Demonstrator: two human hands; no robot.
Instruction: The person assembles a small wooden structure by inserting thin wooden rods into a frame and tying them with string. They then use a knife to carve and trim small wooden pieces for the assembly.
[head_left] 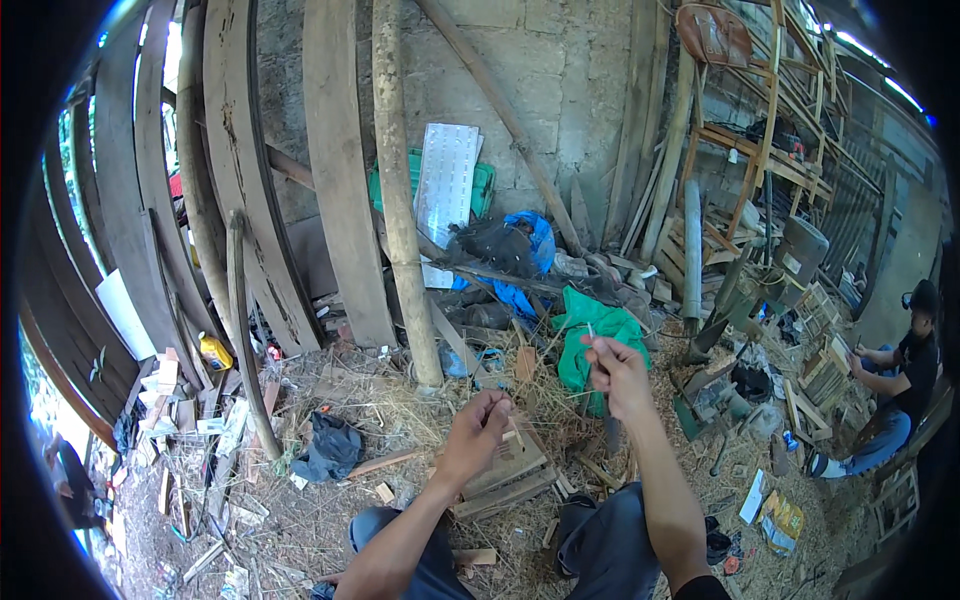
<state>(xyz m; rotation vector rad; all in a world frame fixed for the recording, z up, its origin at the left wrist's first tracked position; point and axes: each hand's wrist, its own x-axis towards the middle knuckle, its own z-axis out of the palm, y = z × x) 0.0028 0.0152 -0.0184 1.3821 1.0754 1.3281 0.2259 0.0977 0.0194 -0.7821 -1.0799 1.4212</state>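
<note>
My left hand [479, 432] is raised above a small slatted wooden piece [505, 490] that lies between my knees. Its fingers are pinched together, and whatever may be in them is hidden. Higher and to the right, my right hand [620, 378] is closed too. From its thumb and fingertips a small, thin, pale thing [591, 330] sticks up, too small to name. Behind that hand lies a crumpled green plastic sheet or bag [585, 355]. The two hands are apart from each other.
Wood scraps, straw and shavings litter the ground. A pole [400, 200] and planks [340, 180] lean at the wall. A black plastic bag [330, 446] and yellow bottle [215, 352] lie left. At right sits another person [905, 370], holding a wooden piece; a wooden rack [765, 100] stands behind.
</note>
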